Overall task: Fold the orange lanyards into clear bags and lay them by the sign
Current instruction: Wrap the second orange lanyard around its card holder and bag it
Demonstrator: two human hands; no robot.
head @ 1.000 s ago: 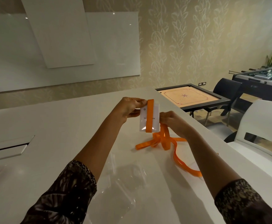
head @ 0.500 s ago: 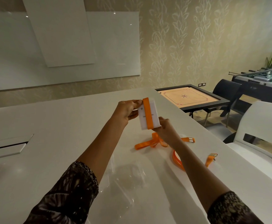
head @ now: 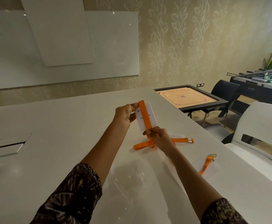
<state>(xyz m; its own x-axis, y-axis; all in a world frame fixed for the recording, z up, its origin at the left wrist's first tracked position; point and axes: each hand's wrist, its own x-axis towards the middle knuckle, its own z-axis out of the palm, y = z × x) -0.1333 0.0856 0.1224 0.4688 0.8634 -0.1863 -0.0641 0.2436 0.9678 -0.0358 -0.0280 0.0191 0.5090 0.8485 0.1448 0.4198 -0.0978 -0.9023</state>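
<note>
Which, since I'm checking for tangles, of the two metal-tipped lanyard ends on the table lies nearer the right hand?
The far end, whose strap runs out from behind the right hand; the other end lies apart, closer to the camera.

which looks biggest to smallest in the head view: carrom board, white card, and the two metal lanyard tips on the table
1. carrom board, largest even though it is farthest away
2. white card
3. far metal tip and near metal tip: these look alike, so they are not ranked
</note>
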